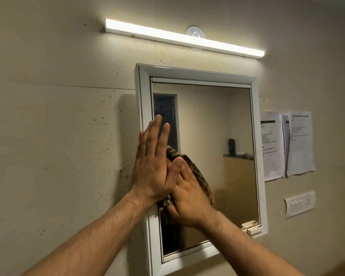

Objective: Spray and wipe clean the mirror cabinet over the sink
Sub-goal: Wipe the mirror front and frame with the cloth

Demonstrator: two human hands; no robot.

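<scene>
In the head view, the left hand (151,162) was laid flat, fingers straight, on the mirror cabinet (213,124) frame. Just right of them, the cloth (200,177) was gripped by the right hand (189,196) against the glass. Wiping was judged unfinished: specks remained above the fingertips.

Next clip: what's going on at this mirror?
A person is working on the mirror cabinet. The right hand holds a checked cloth against the glass, towards its left side. The left hand lies flat, fingers straight, against the cabinet's left frame edge.
</scene>
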